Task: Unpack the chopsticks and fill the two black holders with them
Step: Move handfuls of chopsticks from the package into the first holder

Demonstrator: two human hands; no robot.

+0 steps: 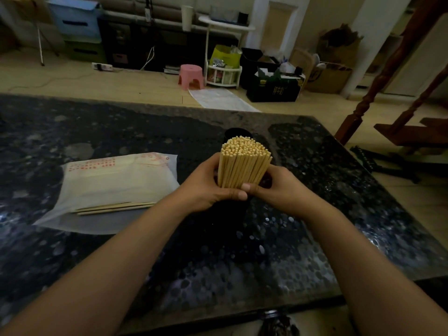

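A thick bundle of pale wooden chopsticks stands upright in a black holder at the middle of the dark table. My left hand wraps the bundle from the left, and my right hand clasps it from the right at the holder's rim. The holder's lower part is hard to make out against the dark tabletop. A second black holder stands just behind the bundle, with only its rim showing. To the left lies a white plastic package with red print, with a few loose chopsticks sticking out of it.
The dark speckled stone table ends close to my body and at the right. Beyond its far edge is a wooden floor with a pink stool, boxes and a white rack. A brown wooden stair post stands at the right.
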